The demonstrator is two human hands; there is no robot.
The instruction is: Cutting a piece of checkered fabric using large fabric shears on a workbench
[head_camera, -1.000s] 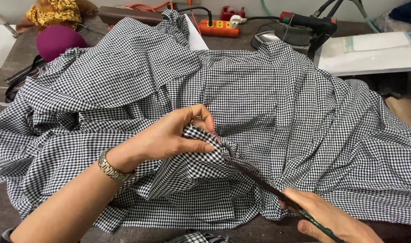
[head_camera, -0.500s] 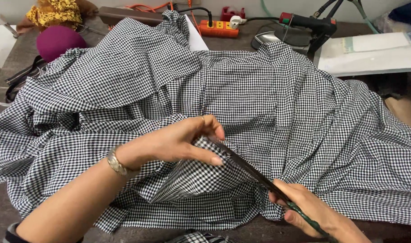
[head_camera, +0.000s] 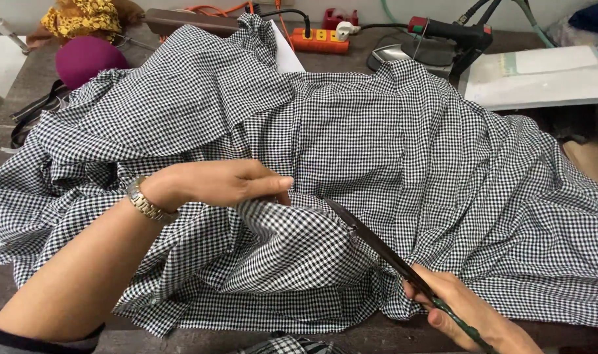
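A black-and-white checked shirt [head_camera: 351, 151] lies spread over most of the table [head_camera: 23, 85]; near its middle the left hand [head_camera: 213, 183] pinches a raised fold of the cloth, fingers closed on it, a metal watch [head_camera: 143, 202] at the wrist; at four o'clock from that fold the right hand [head_camera: 469, 314] grips the handles of long dark scissors [head_camera: 384, 252], blades together, tip at the fold; at twelve o'clock sits an orange power strip [head_camera: 318, 40]; at one o'clock an iron [head_camera: 436, 42]; at ten o'clock a magenta cushion [head_camera: 86, 59].
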